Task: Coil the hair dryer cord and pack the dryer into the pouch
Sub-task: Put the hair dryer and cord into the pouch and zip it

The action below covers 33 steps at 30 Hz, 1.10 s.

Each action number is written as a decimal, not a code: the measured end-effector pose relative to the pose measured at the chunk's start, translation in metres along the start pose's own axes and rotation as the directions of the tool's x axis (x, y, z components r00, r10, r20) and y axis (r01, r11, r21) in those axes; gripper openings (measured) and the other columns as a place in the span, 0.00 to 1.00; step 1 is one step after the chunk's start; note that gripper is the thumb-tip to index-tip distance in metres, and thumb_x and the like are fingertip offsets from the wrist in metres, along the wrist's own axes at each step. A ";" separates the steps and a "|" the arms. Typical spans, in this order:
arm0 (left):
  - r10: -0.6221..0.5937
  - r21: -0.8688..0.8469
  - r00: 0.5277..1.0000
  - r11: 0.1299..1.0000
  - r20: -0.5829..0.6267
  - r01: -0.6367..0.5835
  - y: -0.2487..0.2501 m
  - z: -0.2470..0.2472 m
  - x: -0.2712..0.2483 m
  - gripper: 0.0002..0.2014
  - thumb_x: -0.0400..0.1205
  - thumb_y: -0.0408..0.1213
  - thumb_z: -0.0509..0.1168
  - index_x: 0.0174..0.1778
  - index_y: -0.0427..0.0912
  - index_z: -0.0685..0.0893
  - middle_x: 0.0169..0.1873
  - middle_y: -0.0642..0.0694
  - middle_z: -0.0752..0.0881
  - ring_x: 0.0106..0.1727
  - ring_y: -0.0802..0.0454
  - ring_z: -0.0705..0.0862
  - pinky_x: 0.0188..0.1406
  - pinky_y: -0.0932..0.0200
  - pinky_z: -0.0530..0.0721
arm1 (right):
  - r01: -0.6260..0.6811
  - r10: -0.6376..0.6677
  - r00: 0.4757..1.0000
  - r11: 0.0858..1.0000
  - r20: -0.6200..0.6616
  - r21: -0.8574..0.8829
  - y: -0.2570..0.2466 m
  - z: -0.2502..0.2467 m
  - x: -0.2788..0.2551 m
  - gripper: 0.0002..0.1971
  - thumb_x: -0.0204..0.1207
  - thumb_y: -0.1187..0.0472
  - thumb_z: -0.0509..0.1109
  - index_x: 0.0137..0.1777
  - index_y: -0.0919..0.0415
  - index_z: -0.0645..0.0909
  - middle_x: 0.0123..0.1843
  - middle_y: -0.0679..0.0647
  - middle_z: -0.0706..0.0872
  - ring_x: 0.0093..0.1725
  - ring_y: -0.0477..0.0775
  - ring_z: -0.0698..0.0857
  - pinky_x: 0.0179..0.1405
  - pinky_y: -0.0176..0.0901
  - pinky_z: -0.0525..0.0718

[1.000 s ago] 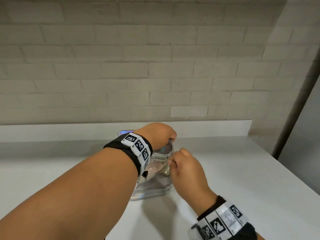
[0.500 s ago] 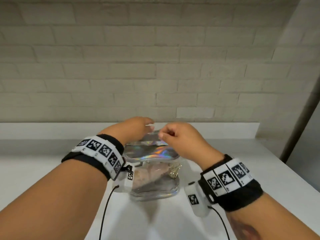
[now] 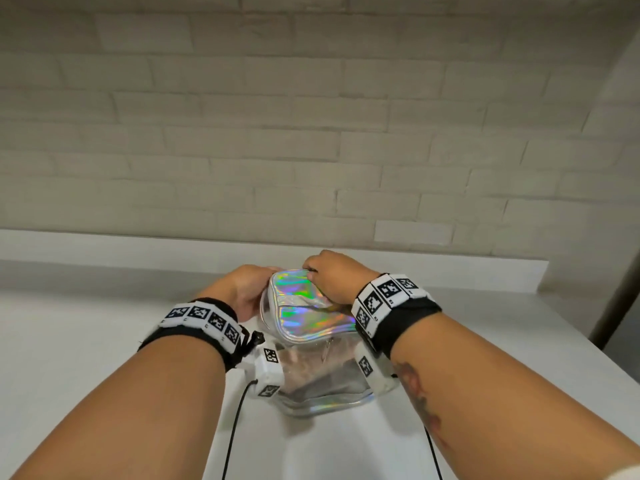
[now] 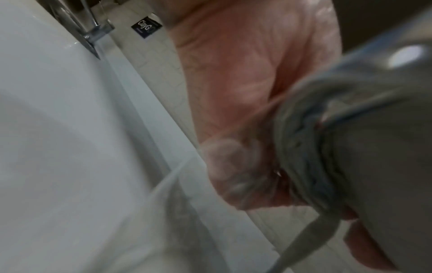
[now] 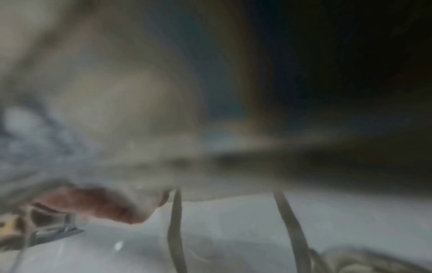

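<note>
A pouch point(image 3: 304, 306) with an iridescent top and clear sides stands on the white counter point(image 3: 104, 341). Through its clear front wall shows a pinkish shape, the hair dryer point(image 3: 311, 372); its cord is not discernible. My left hand point(image 3: 249, 289) wraps round the pouch's far left end, and in the left wrist view the palm point(image 4: 233, 92) lies against the pouch's seam point(image 4: 304, 147). My right hand point(image 3: 332, 275) pinches the top far edge of the pouch with curled fingers. The right wrist view is blurred; one fingertip point(image 5: 105, 205) shows under the pouch.
A pale brick wall point(image 3: 311, 133) rises behind a low ledge at the counter's back. The counter's right edge point(image 3: 588, 344) drops off near a dark post. A metal tap point(image 4: 93, 31) shows in the left wrist view. Thin black cables point(image 3: 232, 427) hang from my wrist cameras.
My right hand has travelled from the pouch's near side along the top to its far end. My left hand dropped from the top to the far left end. The pouch's top now lies flat.
</note>
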<state>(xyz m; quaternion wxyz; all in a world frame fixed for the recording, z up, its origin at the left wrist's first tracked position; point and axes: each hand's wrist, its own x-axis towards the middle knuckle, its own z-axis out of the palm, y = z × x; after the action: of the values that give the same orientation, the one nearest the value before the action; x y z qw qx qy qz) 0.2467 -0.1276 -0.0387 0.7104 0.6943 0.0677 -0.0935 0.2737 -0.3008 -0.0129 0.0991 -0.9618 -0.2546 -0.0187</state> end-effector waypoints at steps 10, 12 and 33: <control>0.188 0.492 0.982 0.855 0.002 -0.165 -0.002 0.010 -0.003 0.12 0.81 0.29 0.59 0.37 0.46 0.84 0.36 0.44 0.84 0.38 0.48 0.78 0.38 0.58 0.75 | -0.043 0.043 0.999 0.999 -0.006 0.000 0.012 -0.001 -0.004 0.14 0.84 0.57 0.59 0.64 0.58 0.81 0.62 0.63 0.83 0.61 0.67 0.81 0.59 0.56 0.80; 0.308 0.573 0.951 0.781 -0.005 -0.250 0.002 0.009 0.000 0.14 0.82 0.29 0.60 0.32 0.47 0.81 0.33 0.46 0.80 0.36 0.49 0.76 0.38 0.58 0.72 | -0.093 0.093 0.995 0.996 -0.038 0.013 0.018 -0.004 -0.006 0.13 0.82 0.59 0.59 0.61 0.59 0.82 0.59 0.63 0.85 0.58 0.67 0.83 0.56 0.55 0.83; 0.595 0.895 0.703 -0.065 0.389 -0.440 -0.015 0.080 -0.065 0.07 0.74 0.41 0.68 0.34 0.50 0.91 0.72 0.47 0.78 0.82 0.41 0.63 0.80 0.43 0.42 | -0.345 0.331 0.929 0.936 -0.164 -0.065 0.049 -0.004 -0.005 0.10 0.74 0.65 0.64 0.52 0.64 0.83 0.55 0.64 0.87 0.55 0.67 0.85 0.49 0.50 0.82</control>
<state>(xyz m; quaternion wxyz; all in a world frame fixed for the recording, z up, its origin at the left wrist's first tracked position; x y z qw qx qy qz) 0.1774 -0.2048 -0.0364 0.0825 0.9467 -0.2320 0.2076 0.2933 -0.3456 -0.0187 0.0752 -0.9906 -0.0756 -0.0857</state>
